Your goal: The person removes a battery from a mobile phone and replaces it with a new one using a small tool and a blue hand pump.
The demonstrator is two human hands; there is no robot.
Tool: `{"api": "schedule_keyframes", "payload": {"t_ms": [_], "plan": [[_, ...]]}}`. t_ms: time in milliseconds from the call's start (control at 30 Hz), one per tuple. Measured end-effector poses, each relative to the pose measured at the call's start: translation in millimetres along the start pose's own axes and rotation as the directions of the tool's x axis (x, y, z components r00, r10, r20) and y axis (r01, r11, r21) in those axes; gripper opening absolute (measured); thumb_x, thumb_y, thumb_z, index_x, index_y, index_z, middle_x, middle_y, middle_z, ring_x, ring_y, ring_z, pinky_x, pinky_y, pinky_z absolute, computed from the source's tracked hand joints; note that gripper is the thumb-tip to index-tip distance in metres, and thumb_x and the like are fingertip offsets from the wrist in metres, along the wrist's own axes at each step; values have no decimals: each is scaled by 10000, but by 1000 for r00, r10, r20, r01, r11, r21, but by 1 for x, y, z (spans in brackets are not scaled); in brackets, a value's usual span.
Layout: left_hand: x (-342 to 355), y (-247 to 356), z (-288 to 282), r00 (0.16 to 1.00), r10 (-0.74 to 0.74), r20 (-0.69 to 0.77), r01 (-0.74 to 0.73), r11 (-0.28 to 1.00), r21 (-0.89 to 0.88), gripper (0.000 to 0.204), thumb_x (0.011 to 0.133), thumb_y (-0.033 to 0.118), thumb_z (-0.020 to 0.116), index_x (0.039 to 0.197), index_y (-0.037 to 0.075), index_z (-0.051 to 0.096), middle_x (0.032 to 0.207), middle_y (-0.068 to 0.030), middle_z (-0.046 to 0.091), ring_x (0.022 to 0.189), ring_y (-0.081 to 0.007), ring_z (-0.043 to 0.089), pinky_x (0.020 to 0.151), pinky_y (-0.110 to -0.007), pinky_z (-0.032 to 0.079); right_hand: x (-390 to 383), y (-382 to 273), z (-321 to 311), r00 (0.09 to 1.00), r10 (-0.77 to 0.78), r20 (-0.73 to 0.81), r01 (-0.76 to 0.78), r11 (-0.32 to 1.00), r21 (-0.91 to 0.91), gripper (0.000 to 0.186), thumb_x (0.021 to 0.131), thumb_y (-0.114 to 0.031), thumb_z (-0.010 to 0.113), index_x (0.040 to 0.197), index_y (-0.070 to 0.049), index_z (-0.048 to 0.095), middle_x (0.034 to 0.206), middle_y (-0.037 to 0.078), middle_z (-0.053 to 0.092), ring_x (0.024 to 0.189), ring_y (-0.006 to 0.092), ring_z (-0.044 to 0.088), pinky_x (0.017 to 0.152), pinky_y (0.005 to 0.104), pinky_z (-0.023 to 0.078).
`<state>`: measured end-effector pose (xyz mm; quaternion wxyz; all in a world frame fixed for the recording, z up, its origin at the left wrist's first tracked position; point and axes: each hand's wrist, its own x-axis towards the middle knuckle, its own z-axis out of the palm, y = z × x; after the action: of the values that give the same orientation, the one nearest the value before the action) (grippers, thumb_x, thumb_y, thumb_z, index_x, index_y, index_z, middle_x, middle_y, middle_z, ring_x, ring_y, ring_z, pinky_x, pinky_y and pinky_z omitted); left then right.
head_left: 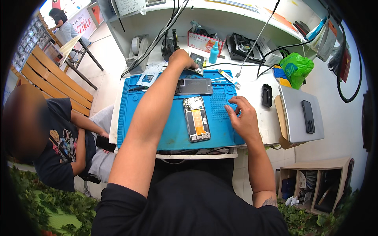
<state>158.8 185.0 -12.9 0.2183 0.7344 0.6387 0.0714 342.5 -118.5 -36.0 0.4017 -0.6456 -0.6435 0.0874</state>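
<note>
My left hand [181, 59] reaches to the back of the blue repair mat [165, 133], beside a small opened device part [197, 59]. Its fingertips are at that part's edge, though most of the fingers are hidden. Over the mat's right side hovers my right hand [243, 115], with fingers loosely bent, apart and empty. Between my arms lies a smartphone [197, 119] with its back off, showing an orange ribbon cable. A loose dark phone panel [194, 86] rests behind it, partly covered by my left forearm.
A blue dropper bottle [214, 53] and red-white box [201, 42] stand behind the mat. Cables [157, 37] hang at the back left. A closed laptop [301, 114] carrying a phone [308, 117] is at right, near a green bag [296, 70]. A person [59, 133] sits at left.
</note>
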Motion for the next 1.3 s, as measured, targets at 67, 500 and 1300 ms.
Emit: {"api": "schedule_keyframes", "payload": {"t_ms": [67, 500, 1300], "plan": [[8, -9, 0, 998, 38, 45, -32, 990, -135, 698, 700, 472, 1053, 1156, -14, 846, 1188, -206, 828, 1116, -315, 804, 980, -390, 609, 2, -3, 6, 999, 29, 41, -29, 999, 15, 257, 991, -201, 820, 1155, -7, 778, 1182, 162, 777, 763, 261, 734, 707, 367, 611], [-164, -108, -65, 905, 331, -266, -424, 706, -567, 452, 909, 295, 921, 1161, -48, 769, 943, -90, 792, 824, -129, 714, 748, -316, 567, -7, -30, 65, 937, 146, 318, -127, 989, -78, 419, 931, -245, 842, 1198, 69, 769, 738, 144, 749, 687, 332, 753, 679, 436, 586], [-270, -140, -15, 986, 154, 61, 4, 348, -937, 465, 969, 181, 892, 1351, -13, 712, 1118, -52, 801, 930, -75, 742, 702, -217, 590, -1, -90, 66, 975, -223, 6, 213, 942, 260, 177, 999, -78, 805, 1157, 1, 797, 962, 120, 751, 720, 224, 699, 621, 403, 563]]}}
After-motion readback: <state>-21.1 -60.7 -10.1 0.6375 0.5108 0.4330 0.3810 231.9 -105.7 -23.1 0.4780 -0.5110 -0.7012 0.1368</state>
